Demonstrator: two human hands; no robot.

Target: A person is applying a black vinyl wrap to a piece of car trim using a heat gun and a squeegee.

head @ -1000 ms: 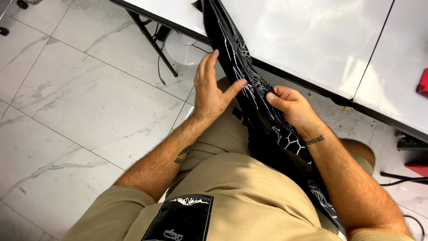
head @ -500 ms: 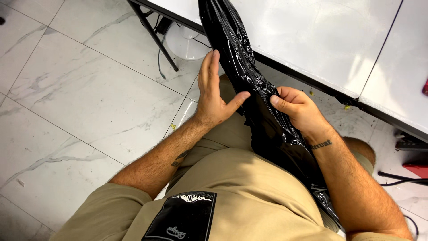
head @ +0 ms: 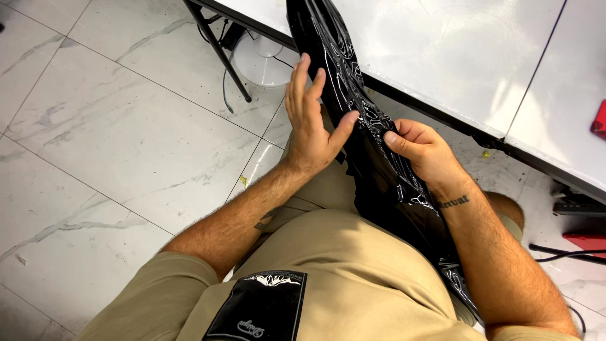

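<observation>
1. The left hand [head: 310, 123] is spread flat with its fingers straight and close together, pointing up and away from the body. Its palm lies against the left side of a shiny black plastic bag [head: 369, 151], and the thumb hooks across the front of the bag.
2. The right hand [head: 421, 150] is curled, with the thumb and bent fingers pinching a fold of the bag on its right side, just beside the left thumb.
3. The bag is long, crinkled and glossy. It hangs from the edge of the white table [head: 454, 57] at the top and runs down between the two hands, over the person's lap, to the lower right beside the right forearm.
4. The person wears a tan shirt [head: 353, 278] with a black patch [head: 260, 309] on the chest and tan trousers, and stands or sits close against the table.
5. Under the table edge, a black table leg [head: 218, 50] slants down to the marble-patterned tiled floor [head: 107, 126], with a white round fan base [head: 265, 57] and a cable just behind it.
6. A red object [head: 598, 120] lies at the far right edge of the table, well apart from both hands.
</observation>
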